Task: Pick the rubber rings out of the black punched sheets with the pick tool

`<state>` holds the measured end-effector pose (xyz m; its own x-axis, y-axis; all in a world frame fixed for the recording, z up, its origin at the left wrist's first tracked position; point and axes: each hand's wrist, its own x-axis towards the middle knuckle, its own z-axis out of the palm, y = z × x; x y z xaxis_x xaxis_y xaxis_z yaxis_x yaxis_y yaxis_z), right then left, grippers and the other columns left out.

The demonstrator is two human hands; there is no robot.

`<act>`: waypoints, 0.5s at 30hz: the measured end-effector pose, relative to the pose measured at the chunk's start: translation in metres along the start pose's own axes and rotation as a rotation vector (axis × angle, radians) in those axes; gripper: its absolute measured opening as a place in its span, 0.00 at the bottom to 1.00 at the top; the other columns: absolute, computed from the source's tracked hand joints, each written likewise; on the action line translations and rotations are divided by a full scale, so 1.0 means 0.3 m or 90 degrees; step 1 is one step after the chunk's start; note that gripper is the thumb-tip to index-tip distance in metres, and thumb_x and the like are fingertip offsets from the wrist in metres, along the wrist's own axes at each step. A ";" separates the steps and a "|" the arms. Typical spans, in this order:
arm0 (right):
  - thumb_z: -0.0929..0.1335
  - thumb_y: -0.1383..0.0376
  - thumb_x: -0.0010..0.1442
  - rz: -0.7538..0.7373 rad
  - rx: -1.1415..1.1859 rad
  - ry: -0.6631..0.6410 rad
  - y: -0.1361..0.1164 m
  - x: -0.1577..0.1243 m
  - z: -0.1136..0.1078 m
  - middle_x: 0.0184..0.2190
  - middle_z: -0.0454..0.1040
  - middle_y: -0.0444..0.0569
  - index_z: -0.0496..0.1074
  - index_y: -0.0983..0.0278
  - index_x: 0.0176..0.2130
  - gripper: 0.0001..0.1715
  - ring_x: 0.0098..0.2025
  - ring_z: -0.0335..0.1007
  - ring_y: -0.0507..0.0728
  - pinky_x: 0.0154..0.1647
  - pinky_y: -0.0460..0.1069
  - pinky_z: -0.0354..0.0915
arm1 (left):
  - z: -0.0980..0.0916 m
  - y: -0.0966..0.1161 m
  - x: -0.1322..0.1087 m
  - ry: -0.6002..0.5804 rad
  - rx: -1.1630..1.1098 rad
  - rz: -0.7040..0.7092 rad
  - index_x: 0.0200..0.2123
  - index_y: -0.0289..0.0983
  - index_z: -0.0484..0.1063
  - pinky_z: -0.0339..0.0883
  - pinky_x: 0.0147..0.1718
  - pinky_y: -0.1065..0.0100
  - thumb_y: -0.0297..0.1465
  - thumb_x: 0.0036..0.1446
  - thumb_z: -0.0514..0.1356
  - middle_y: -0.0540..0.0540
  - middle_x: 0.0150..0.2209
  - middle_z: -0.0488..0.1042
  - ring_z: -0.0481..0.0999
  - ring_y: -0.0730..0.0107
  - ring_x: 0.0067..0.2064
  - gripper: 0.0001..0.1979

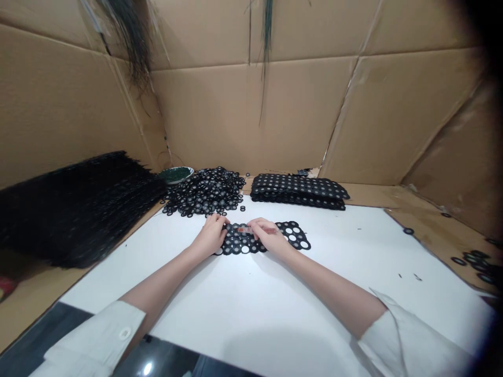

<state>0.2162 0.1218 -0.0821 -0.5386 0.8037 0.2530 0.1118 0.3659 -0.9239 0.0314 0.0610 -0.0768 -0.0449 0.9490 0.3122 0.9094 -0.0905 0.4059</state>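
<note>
A flat black panel of joined rings (pixel 236 243) lies on the white table surface in front of me. Some of its rings have grey centres, while others, mostly at the right end, show white through them. My left hand (pixel 209 236) is at the panel's left end, its fingers bent and closed over that edge. In my right hand (pixel 268 236) is a slim, translucent reddish pen-like tool (pixel 244 230), held in a pinch over the middle of the panel. The tool points left, and I cannot tell whether its tip touches the rings.
Behind the panel are a heap of loose black rings (pixel 208 191) and a stack of finished-looking ring panels (pixel 298 189). A bowl of dark green bits (pixel 176 175) and a black bristly bundle (pixel 74 209) sit left. Cardboard walls (pixel 251 104) enclose the table; stray rings (pixel 479 264) lie right.
</note>
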 end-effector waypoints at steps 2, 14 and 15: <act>0.59 0.56 0.56 -0.006 0.003 -0.005 -0.003 -0.002 0.003 0.33 0.69 0.47 0.62 0.63 0.17 0.21 0.40 0.65 0.53 0.44 0.48 0.57 | -0.005 0.002 0.006 0.007 -0.045 -0.027 0.34 0.37 0.68 0.57 0.46 0.58 0.26 0.50 0.51 0.43 0.36 0.66 0.63 0.59 0.43 0.08; 0.56 0.60 0.59 -0.079 -0.079 0.001 -0.026 -0.013 -0.003 0.28 0.70 0.48 0.60 0.63 0.16 0.24 0.42 0.64 0.55 0.44 0.49 0.56 | -0.009 0.001 0.018 -0.054 -0.174 -0.062 0.33 0.37 0.65 0.63 0.38 0.67 0.30 0.51 0.51 0.48 0.33 0.71 0.70 0.68 0.36 0.07; 0.56 0.60 0.60 -0.088 -0.091 0.002 -0.024 -0.014 -0.003 0.28 0.69 0.47 0.61 0.63 0.17 0.23 0.40 0.65 0.54 0.43 0.49 0.56 | -0.010 0.002 0.016 -0.053 -0.168 -0.063 0.35 0.37 0.66 0.63 0.39 0.67 0.30 0.51 0.51 0.48 0.33 0.71 0.70 0.68 0.37 0.08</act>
<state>0.2184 0.1161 -0.0763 -0.5540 0.7426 0.3762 0.1542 0.5357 -0.8302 0.0306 0.0647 -0.0725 -0.0840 0.9777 0.1924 0.7627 -0.0612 0.6439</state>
